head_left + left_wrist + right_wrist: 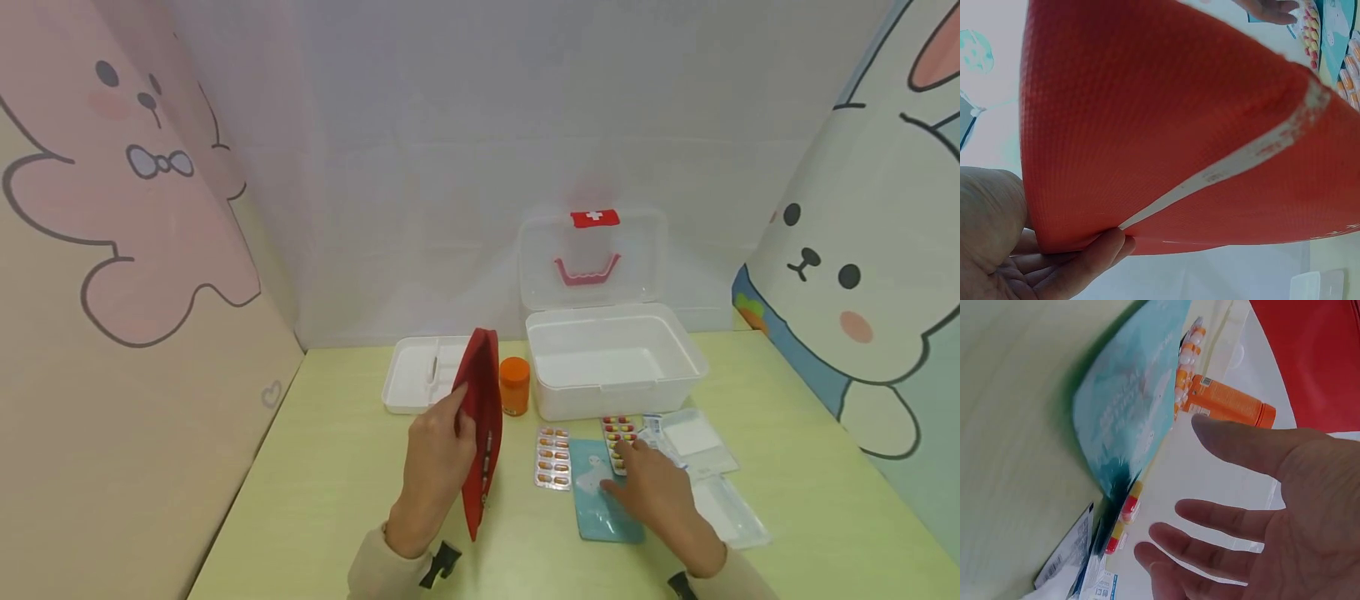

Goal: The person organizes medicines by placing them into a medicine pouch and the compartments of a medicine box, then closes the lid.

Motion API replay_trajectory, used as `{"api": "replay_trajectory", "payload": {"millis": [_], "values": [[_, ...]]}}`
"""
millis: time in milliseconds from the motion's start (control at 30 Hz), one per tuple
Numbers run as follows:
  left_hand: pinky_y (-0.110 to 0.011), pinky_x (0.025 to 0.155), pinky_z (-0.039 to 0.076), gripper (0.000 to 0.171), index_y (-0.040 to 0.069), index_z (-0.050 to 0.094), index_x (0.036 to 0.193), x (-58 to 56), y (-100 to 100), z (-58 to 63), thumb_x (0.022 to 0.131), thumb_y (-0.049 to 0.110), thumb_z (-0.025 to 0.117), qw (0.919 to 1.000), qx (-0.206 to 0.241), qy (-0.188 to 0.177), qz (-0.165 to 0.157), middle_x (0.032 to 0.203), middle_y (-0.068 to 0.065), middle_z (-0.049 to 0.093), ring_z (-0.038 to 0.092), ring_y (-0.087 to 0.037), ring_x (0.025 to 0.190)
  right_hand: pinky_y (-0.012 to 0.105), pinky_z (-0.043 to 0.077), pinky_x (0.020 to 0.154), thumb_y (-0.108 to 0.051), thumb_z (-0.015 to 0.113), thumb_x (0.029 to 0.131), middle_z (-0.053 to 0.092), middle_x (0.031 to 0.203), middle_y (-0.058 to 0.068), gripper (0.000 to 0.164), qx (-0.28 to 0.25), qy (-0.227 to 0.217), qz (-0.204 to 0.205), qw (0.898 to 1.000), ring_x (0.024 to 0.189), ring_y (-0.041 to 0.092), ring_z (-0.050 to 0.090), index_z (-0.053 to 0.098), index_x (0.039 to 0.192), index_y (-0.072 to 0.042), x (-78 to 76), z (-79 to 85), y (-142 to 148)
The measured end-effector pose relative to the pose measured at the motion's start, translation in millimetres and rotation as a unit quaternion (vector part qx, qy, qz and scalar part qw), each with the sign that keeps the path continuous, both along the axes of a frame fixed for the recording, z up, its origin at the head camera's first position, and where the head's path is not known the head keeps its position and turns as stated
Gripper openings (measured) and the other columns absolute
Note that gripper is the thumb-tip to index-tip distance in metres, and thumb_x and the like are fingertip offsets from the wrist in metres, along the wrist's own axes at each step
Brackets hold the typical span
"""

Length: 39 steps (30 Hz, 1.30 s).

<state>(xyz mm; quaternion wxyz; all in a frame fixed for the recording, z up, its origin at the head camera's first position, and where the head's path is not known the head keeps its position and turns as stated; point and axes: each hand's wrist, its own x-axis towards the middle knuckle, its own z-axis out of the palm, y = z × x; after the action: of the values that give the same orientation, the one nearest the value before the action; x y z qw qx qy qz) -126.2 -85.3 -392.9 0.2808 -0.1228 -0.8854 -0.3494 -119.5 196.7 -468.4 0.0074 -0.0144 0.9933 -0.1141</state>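
My left hand (435,454) grips a red zip pouch (478,417) by its side and holds it upright on edge above the table. In the left wrist view, the thumb is behind the pouch and a pale strip crosses its face (1147,125). My right hand (663,496) hovers with fingers spread over a teal packet (606,521) and a blister pack of red-and-yellow capsules (618,428). In the right wrist view nothing lies between its fingers (1222,515). A blister pack of orange capsules (552,458) lies left of the teal packet.
A white first-aid box (570,402) stands open at the back, its clear lid (540,267) raised. Left of it are an orange bottle (514,387) and a white divided tray (405,375). Clear-and-white packages (727,512) lie right of my right hand.
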Motion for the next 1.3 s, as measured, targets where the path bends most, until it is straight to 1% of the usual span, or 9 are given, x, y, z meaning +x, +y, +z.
{"api": "replay_trajectory", "payload": {"millis": [100,333,467,633,833,1000,1067,1133,1300], "values": [[-0.038,0.073,0.060,0.035,-0.001,0.066,0.123,-0.3,0.1,0.2,0.089,-0.001,0.061,1.0000,0.001,-0.003,0.001,0.109,-0.017,0.073,0.073,-0.028,0.090,0.052,0.052,0.060,-0.035,0.082,0.075,0.065,0.113,0.021,0.060,-0.004,0.016,-0.009,1.000,0.091,0.039,0.065,0.062,0.121,-0.001,-7.6,-1.3,3.5],[-0.038,0.074,0.060,0.035,-0.001,0.065,0.124,-0.6,0.7,1.2,0.089,-0.001,0.060,1.0000,0.002,-0.005,-0.001,0.110,-0.017,0.073,0.073,-0.028,0.091,0.045,0.049,0.052,-0.035,0.079,0.078,0.067,0.093,0.017,0.058,-0.003,-0.005,-0.024,1.000,0.075,0.030,0.064,0.060,0.119,0.002,-21.8,-5.6,10.9],[-0.038,0.074,0.060,0.036,-0.001,0.065,0.125,-0.4,0.8,1.4,0.089,-0.001,0.061,1.0000,0.001,-0.005,0.000,0.110,-0.017,0.073,0.073,-0.028,0.091,0.042,0.047,0.050,-0.035,0.079,0.078,0.065,0.083,0.012,0.052,-0.006,-0.009,-0.023,1.000,0.068,0.025,0.060,0.062,0.110,0.002,-25.3,-8.7,12.5],[-0.038,0.074,0.060,0.036,-0.001,0.065,0.125,-0.8,0.1,1.7,0.089,-0.001,0.060,1.0000,0.000,-0.004,0.001,0.109,-0.017,0.073,0.073,-0.028,0.091,0.038,0.042,0.047,-0.028,0.077,0.078,0.061,0.075,0.009,0.038,-0.020,0.003,-0.028,0.999,0.062,0.022,0.053,0.063,0.099,0.001,-29.0,-12.4,13.7],[-0.038,0.074,0.060,0.035,-0.001,0.066,0.123,-1.3,-0.4,2.1,0.089,-0.002,0.060,1.0000,-0.003,-0.001,0.005,0.108,-0.017,0.073,0.073,-0.028,0.089,0.038,0.042,0.048,-0.019,0.072,0.078,0.063,0.077,0.010,0.037,-0.036,-0.004,-0.032,0.999,0.062,0.023,0.053,0.063,0.108,0.002,-29.4,-9.9,12.5],[-0.038,0.074,0.060,0.035,-0.001,0.067,0.122,-1.6,-0.6,1.5,0.088,-0.003,0.060,0.9999,-0.003,0.006,0.007,0.108,-0.017,0.073,0.073,-0.028,0.089,0.039,0.044,0.049,-0.029,0.077,0.079,0.062,0.077,0.011,0.044,-0.029,-0.013,-0.036,0.999,0.062,0.023,0.053,0.063,0.107,0.002,-32.0,-9.4,10.3],[-0.038,0.074,0.060,0.035,-0.001,0.067,0.122,-1.5,-0.7,0.7,0.087,-0.003,0.060,0.9999,-0.002,0.010,0.007,0.107,-0.017,0.073,0.073,-0.028,0.089,0.041,0.046,0.050,-0.031,0.079,0.078,0.063,0.080,0.013,0.050,-0.025,-0.011,-0.036,0.999,0.064,0.024,0.056,0.063,0.110,0.004,-33.1,-10.5,9.6],[-0.038,0.074,0.060,0.035,-0.001,0.067,0.121,-1.4,-0.8,-0.1,0.087,-0.004,0.060,0.9999,-0.001,0.013,0.006,0.107,-0.017,0.073,0.073,-0.028,0.089,0.043,0.048,0.052,-0.028,0.079,0.077,0.064,0.084,0.016,0.052,-0.024,-0.004,-0.035,0.999,0.066,0.027,0.058,0.062,0.114,0.005,-33.9,-12.0,9.3],[-0.039,0.074,0.060,0.034,-0.003,0.067,0.120,-1.1,-0.6,-1.4,0.086,-0.003,0.061,0.9998,-0.001,0.017,0.007,0.107,-0.018,0.073,0.073,-0.029,0.089,0.046,0.048,0.056,-0.016,0.072,0.075,0.066,0.085,0.018,0.046,-0.034,0.012,-0.031,0.999,0.069,0.030,0.059,0.062,0.115,0.004,-35.0,-12.6,7.8]]}}
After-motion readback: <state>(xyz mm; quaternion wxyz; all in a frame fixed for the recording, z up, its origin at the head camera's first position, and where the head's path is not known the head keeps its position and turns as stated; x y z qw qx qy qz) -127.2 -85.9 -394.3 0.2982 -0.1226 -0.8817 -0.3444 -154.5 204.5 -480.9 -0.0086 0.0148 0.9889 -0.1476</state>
